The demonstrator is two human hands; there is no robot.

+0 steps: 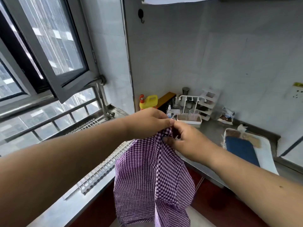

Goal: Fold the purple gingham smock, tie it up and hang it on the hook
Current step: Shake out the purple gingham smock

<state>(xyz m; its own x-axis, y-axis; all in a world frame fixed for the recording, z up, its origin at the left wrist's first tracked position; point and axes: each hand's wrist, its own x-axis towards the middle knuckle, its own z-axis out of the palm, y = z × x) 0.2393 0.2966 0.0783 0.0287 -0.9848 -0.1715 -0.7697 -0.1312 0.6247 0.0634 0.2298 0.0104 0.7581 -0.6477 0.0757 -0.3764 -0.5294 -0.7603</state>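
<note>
The purple gingham smock (147,174) hangs in front of me in loose folds, held up by its top edge. My left hand (146,122) grips the top of the cloth from the left with curled fingers. My right hand (186,141) pinches the same bunched top from the right, thumb and fingers on the fabric. The two hands touch at the gathered point. A black hook (141,14) is fixed high on the wall, up and left of the hands, with nothing on it.
A steel counter (211,128) runs along the right wall, carrying a yellow bottle (149,102), a white rack (190,108) with jars, and a blue board (241,149). A wire drying rack (98,171) lies on the left ledge under an open window (54,51).
</note>
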